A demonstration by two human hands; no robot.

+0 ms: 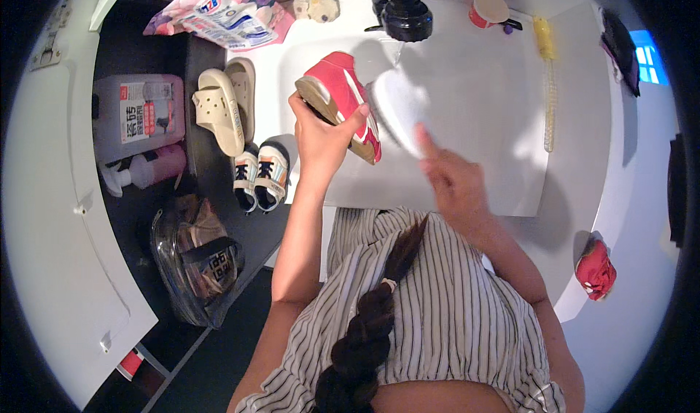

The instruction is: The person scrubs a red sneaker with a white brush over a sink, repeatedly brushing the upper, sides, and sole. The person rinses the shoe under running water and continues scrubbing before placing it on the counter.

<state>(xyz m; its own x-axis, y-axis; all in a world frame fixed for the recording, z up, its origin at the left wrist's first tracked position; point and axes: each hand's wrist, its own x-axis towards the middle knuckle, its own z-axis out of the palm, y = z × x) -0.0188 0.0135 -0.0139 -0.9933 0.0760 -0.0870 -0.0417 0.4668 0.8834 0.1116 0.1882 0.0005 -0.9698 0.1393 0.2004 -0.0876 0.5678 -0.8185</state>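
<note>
Over a white sink basin (476, 101), my left hand (322, 134) grips a red shoe (344, 85) with white stripes and a tan sole. The shoe is tilted, its sole turned towards the left. In my right hand (454, 180) is a white scrub brush (402, 104), blurred, with its bristles facing the shoe's right side. A narrow gap seems to lie between bristles and shoe. Above the basin hangs a black faucet (406, 19), with what looks like a thin stream of water below it.
Beige clogs (221, 107) and small strapped sneakers (265, 172) sit left of the basin. A detergent bag (229, 19) lies at the back left, a paper cup (488, 9) at the back right. Shelves at left hold a plastic jug (145, 115), a spray bottle (147, 169) and a clear bag (197, 265).
</note>
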